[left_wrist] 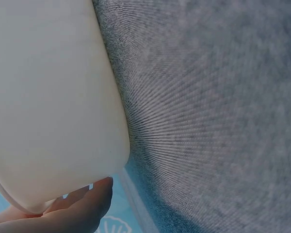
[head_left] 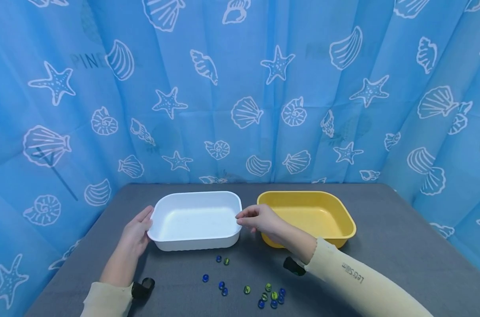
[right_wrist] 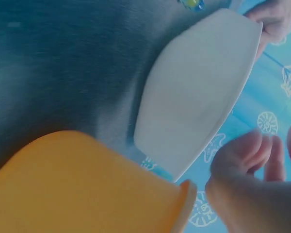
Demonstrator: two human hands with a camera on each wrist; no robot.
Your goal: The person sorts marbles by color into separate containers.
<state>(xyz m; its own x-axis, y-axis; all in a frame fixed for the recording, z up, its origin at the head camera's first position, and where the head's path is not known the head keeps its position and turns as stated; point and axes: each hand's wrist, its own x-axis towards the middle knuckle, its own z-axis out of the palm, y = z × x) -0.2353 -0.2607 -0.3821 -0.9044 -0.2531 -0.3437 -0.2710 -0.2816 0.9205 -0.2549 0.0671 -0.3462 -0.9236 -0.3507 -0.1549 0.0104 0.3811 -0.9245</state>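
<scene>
A white plastic basin (head_left: 194,243) stands at the back of the table, left of the middle. My left hand (head_left: 138,229) grips it at the left end; in the left wrist view its fingers (left_wrist: 89,204) lie along the outside under the rim. My right hand (head_left: 261,219) hovers at the basin's right rim with bent fingers. In the right wrist view a gap shows between that hand (right_wrist: 250,165) and the white basin (right_wrist: 194,92), and nothing sits between the fingers. Blue and yellow-green glass marbles (head_left: 274,295) lie scattered in front.
A yellow basin (head_left: 346,220) stands to the right of the white one, partly behind my right wrist. Grey cloth (head_left: 382,246) covers the table. A blue curtain (head_left: 232,88) with white shell prints hangs behind and at both sides. Each wrist carries a black camera mount (head_left: 143,288).
</scene>
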